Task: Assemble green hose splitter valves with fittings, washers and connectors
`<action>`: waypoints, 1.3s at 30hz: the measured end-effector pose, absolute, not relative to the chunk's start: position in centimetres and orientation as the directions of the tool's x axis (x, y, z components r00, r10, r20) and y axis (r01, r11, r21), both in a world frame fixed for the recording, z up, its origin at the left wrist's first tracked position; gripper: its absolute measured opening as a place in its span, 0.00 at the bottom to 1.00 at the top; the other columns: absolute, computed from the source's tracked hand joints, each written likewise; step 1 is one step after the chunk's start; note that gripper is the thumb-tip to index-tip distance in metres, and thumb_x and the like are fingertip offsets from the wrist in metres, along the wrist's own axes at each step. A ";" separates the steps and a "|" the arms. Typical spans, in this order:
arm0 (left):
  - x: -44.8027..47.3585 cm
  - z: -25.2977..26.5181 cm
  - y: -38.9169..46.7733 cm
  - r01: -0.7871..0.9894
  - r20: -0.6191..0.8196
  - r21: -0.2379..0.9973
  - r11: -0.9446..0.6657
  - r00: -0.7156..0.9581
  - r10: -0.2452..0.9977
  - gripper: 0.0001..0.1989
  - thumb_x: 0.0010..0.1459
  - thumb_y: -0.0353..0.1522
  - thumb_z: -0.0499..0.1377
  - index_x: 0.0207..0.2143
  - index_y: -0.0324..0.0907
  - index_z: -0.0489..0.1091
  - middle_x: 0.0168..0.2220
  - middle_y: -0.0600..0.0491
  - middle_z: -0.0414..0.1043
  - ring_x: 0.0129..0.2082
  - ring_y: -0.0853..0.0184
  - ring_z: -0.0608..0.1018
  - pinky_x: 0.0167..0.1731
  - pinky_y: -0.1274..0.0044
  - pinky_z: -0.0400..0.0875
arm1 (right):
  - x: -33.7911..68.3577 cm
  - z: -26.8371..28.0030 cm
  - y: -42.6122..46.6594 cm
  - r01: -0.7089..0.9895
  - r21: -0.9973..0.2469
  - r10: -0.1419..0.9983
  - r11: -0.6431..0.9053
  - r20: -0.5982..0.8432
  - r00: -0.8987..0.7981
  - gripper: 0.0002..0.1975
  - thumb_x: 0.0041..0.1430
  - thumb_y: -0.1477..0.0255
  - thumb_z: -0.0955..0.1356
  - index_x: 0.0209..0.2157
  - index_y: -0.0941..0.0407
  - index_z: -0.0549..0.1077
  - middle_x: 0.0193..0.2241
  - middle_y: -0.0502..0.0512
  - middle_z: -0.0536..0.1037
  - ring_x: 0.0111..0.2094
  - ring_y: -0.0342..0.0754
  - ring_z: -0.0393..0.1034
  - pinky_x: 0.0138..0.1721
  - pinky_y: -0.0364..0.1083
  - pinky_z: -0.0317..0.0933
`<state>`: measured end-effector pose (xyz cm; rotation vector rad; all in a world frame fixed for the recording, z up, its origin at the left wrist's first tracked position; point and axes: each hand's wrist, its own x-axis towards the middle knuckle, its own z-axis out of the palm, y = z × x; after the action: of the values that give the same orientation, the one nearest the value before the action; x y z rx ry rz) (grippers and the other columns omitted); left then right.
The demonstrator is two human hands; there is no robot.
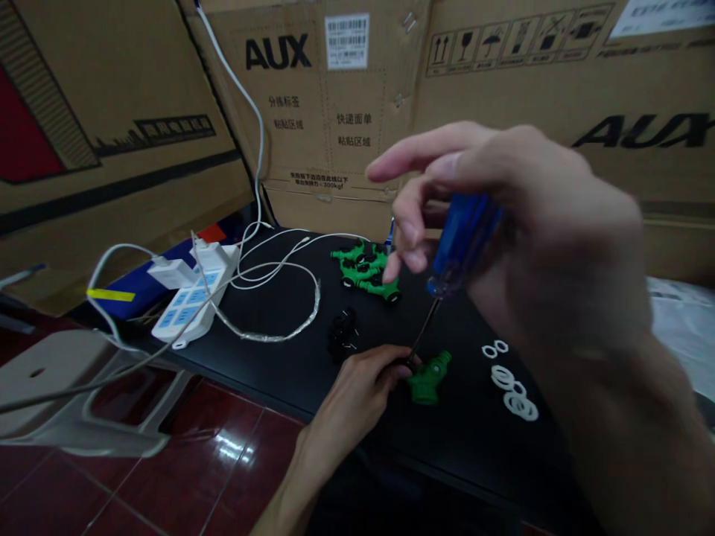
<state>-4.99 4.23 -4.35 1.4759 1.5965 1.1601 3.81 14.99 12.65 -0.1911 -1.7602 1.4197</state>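
Observation:
My right hand [536,201] is wrapped round a screwdriver [466,238] with a clear blue handle, its index finger stretched out. The thin shaft slants down to a small black part, and the tip is hidden there. My left hand [363,383] pinches this black part [410,365] at the side of a green branched pipe fitting [427,381], which rests on the black table. Left of the fitting lies a pile of small black parts [342,333] with thin metal pins or screws. Several green fittings with black parts [369,269] are grouped farther back.
White rings [519,406] lie at the right on the table [296,372]. A white power strip [190,301] with plugs and loose cables [268,339] occupies the left. Large cardboard boxes [346,156] stand behind. A plastic stool [61,372] is at the lower left.

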 end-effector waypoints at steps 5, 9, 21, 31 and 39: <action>-5.1 -4.6 4.3 0.388 0.104 0.921 -0.046 -0.130 0.986 0.14 0.69 0.26 0.56 0.53 0.41 0.76 0.45 0.50 0.82 0.39 0.68 0.81 0.43 0.80 0.72 | 5.3 13.8 18.1 -0.369 -0.930 -0.035 -0.002 0.369 -0.929 0.19 0.57 0.75 0.53 0.36 0.55 0.72 0.19 0.36 0.72 0.16 0.38 0.66 0.20 0.43 0.68; -5.1 -4.8 4.4 0.394 0.093 0.918 -0.031 -0.138 0.986 0.14 0.68 0.25 0.56 0.52 0.41 0.77 0.44 0.51 0.82 0.39 0.68 0.82 0.43 0.80 0.73 | 4.0 12.6 17.0 -0.423 -0.901 0.242 0.092 0.432 -0.869 0.13 0.61 0.75 0.59 0.28 0.56 0.72 0.09 0.37 0.52 0.09 0.34 0.40 0.11 0.36 0.45; -5.2 -4.3 4.3 0.385 0.088 0.922 -0.034 -0.123 0.989 0.12 0.68 0.30 0.58 0.52 0.44 0.77 0.47 0.53 0.82 0.44 0.66 0.82 0.47 0.79 0.71 | 4.1 12.2 15.2 -0.438 -0.892 0.549 0.116 0.425 -0.720 0.28 0.70 0.72 0.49 0.26 0.55 0.73 0.13 0.47 0.56 0.14 0.43 0.47 0.16 0.45 0.47; -5.3 -4.0 4.4 0.406 0.038 0.914 0.014 -0.121 0.992 0.15 0.68 0.27 0.57 0.54 0.44 0.76 0.45 0.52 0.82 0.39 0.67 0.81 0.44 0.79 0.72 | 3.4 11.0 14.3 -0.574 -0.801 0.698 0.171 0.510 -0.503 0.16 0.70 0.68 0.63 0.26 0.53 0.64 0.19 0.44 0.59 0.15 0.40 0.52 0.17 0.43 0.54; -5.3 -4.2 4.2 0.403 0.063 0.915 -0.014 -0.110 0.992 0.15 0.68 0.26 0.55 0.53 0.43 0.75 0.46 0.51 0.81 0.39 0.68 0.80 0.43 0.79 0.72 | 3.7 11.4 14.5 -0.501 -0.855 0.582 0.131 0.476 -0.660 0.19 0.73 0.72 0.53 0.29 0.53 0.65 0.18 0.46 0.59 0.15 0.44 0.52 0.16 0.46 0.54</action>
<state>-5.25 4.23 -4.25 1.4813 1.5867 1.1048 3.66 14.50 11.44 -0.0803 -1.5842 1.6571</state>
